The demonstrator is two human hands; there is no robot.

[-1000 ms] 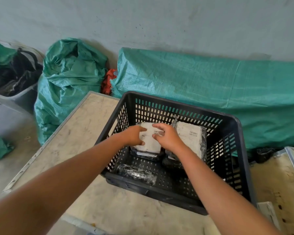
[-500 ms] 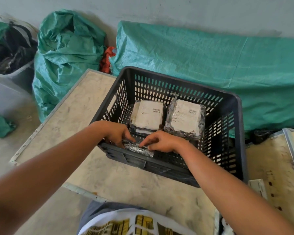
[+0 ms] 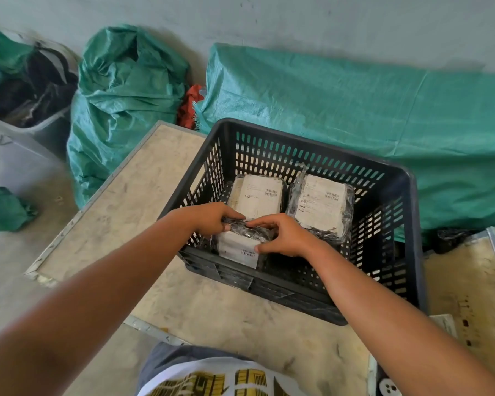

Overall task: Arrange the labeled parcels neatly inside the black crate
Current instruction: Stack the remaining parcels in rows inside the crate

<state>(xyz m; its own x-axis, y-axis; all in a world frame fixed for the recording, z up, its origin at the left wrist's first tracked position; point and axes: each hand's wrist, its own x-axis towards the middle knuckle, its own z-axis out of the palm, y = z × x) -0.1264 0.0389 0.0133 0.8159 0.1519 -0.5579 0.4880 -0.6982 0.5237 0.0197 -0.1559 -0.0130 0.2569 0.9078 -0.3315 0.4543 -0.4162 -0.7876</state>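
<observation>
The black slotted crate (image 3: 409,224) stands on a worn wooden board. Two parcels wrapped in black plastic with white labels lie flat side by side at its far wall: one on the left (image 3: 257,195), one on the right (image 3: 322,205). A third labeled parcel (image 3: 239,248) stands tilted on its edge at the near left corner, label facing me. My left hand (image 3: 212,218) grips its top left end. My right hand (image 3: 283,235) grips its top and right side. Both hands are inside the crate.
The wooden board (image 3: 132,201) has metal edging. A stuffed green sack (image 3: 126,90) and a long green tarp-covered heap (image 3: 355,110) lie behind against the wall. A grey bin (image 3: 20,138) with dark items stands at far left. Another board (image 3: 469,287) is at right.
The small parcel that lay flat near the crate's front wall has been taken by both hands and tipped up, so its white label faces me. The view shifted slightly.
</observation>
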